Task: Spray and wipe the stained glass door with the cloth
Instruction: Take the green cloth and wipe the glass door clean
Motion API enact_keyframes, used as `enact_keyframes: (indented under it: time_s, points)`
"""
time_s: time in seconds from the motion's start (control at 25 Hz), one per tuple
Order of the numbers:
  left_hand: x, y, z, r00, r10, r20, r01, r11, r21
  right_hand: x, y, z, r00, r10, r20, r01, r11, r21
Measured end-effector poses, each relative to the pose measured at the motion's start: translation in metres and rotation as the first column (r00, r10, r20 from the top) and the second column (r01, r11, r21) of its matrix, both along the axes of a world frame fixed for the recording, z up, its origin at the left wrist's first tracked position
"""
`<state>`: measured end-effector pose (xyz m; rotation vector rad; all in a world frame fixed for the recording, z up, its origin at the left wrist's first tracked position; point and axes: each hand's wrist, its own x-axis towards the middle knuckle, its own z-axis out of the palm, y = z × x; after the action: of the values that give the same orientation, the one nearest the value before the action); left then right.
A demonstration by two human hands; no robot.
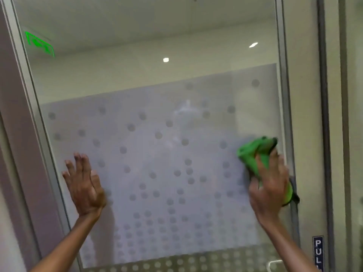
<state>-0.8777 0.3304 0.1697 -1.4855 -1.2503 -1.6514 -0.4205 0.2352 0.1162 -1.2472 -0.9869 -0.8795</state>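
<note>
1. Two hands are up against the glass door (157, 154). The right hand (269, 185) is closed around a bunched green cloth (255, 154), fingers curled over it and the palm pushing it flat to the pane, most likely so the wipe carries pressure.
2. The left hand (84, 185) holds nothing. Its fingers are spread wide and it looks laid flat on the glass, probably to steady the door so it does not swing under the wiping push.
3. The cloth sits under and above the right hand, close beside the door's right frame (284, 114). Its long axis runs from lower right, past the heel of the hand, up to the upper left, where a loose fold pokes out beyond the fingertips.
4. Between the hands lies the frosted panel with its grey dots (176, 171). A paler smear (186, 110) shows well above the hands; whether it is spray, stain or reflection I cannot tell.
5. No spray bottle is in view, so I judge the wiping step to be in hand.
6. Below the right hand, on the frame, a blue sign reads PULL (318, 252); a pale handle (275, 265) sits just left of it.
7. Far above the left hand, a green exit sign (39, 44) shows in the clear upper glass.
</note>
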Motion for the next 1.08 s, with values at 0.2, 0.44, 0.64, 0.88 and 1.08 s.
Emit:
enact_keyframes:
  time_s: [0.2, 0.44, 0.64, 0.88, 1.08]
  points:
    - [0.003, 0.002, 0.001, 1.0, -0.02, 0.024, 0.02, 1.0, -0.013, -0.046, 0.019, 0.156, 0.979, 0.119, -0.165, -0.092, 0.983, 0.158]
    - [0.0, 0.001, 0.002, 1.0, -0.015, 0.019, 0.016, 0.998, -0.067, -0.193, 0.034, 0.077, 0.852, 0.194, 0.486, -0.188, 0.98, -0.061]
    - [-0.009, 0.008, -0.003, 1.0, -0.018, 0.007, 0.018, 0.996, -0.082, -0.109, 0.03, -0.038, 0.818, 0.126, 0.562, -0.079, 0.991, -0.108]
    - [-0.008, 0.007, 0.0, 1.0, -0.018, 0.014, 0.019, 0.996, -0.082, 0.0, 0.011, 0.084, 0.983, 0.059, -0.175, -0.034, 0.989, 0.141]
    - [0.0, 0.004, 0.002, 0.999, -0.042, 0.033, 0.044, 0.996, -0.072, -0.058, 0.016, 0.193, 0.989, 0.117, -0.085, -0.101, 0.979, 0.177]
